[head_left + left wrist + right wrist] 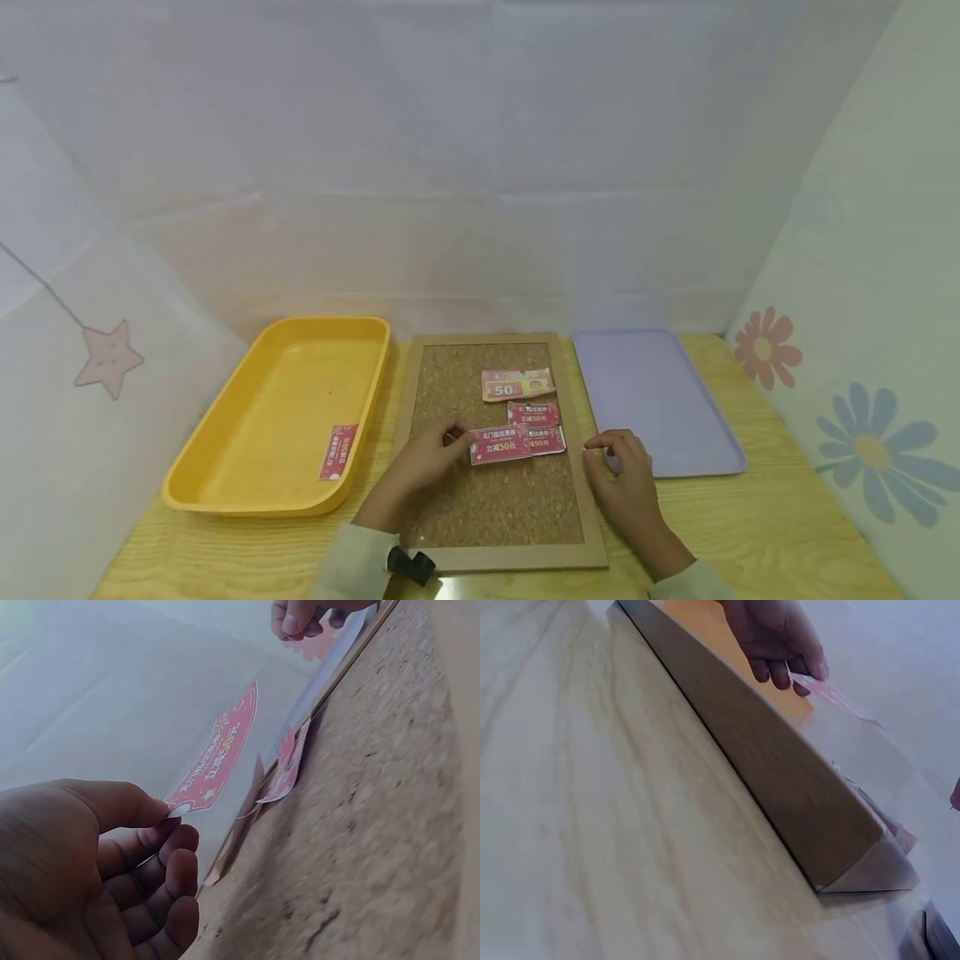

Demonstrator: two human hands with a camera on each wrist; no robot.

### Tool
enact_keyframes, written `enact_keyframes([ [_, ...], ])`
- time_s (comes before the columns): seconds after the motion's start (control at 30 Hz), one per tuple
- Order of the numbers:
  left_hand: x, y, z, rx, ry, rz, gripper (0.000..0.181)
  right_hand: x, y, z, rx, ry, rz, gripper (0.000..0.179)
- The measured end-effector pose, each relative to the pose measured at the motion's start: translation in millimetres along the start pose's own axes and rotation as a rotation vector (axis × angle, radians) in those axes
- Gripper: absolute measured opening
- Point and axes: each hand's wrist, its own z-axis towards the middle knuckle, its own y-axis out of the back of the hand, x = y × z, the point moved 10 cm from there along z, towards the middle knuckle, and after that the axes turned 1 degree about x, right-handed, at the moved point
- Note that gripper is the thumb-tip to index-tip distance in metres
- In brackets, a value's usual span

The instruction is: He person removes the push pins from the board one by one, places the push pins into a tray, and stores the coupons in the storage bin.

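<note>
My left hand (427, 458) pinches a pink coupon (500, 444) by its left end, between thumb and fingers. In the left wrist view that coupon (217, 757) stands off the corkboard (495, 508). Its right end overlaps another pink coupon (549, 440) in the head view. Above these lie one more pink coupon (534, 414) and a larger pink-and-yellow coupon (517, 385), with small pin-like dots near their tops. Beside the board's right frame is my right hand (626, 487), thumb and index finger bent towards each other; I cannot tell whether something small sits between them.
On the left stands a yellow tray (277, 508) with a pink coupon (338, 452) near its right wall. A flat lilac tray (652, 392) lies right of the board. All rest on a wooden table (780, 517), with white sheeting (480, 167) behind.
</note>
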Motion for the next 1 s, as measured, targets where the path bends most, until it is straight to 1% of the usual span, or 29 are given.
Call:
enact_keyframes([
  [0.17, -4.2, 24.7, -11.0, -0.104, 0.017, 0.044, 0.021, -4.7, 6.0, 1.6, -0.033, 0.001, -0.016, 0.013],
  [0.3, -4.6, 42.1, -21.6, -0.154, 0.042, 0.000, 0.018, -9.4, 11.8, 1.9, -0.053, 0.006, -0.035, 0.014],
  [0.4, -5.0, 54.9, -29.4, -0.175, 0.052, -0.046, 0.017, -15.0, 16.8, 2.7, -0.068, 0.006, -0.050, 0.015],
  [0.5, -3.6, 69.6, -37.0, -0.206, 0.074, -0.025, 0.017, -20.7, 21.8, 3.0, -0.083, -0.003, -0.067, 0.015],
  [0.63, 1.0, 88.5, -46.6, -0.246, 0.111, 0.018, 0.023, -23.8, 28.4, 2.3, -0.096, -0.027, -0.076, 0.015],
  [0.8, 12.2, 108.0, -54.8, -0.277, 0.154, 0.034, 0.031, -23.8, 34.8, 3.4, -0.105, -0.038, -0.091, 0.017],
  [1.0, 26.7, 129.8, -67.9, -0.321, 0.184, 0.026, 0.037, -27.1, 36.0, 5.3, -0.118, -0.032, -0.094, 0.016],
])
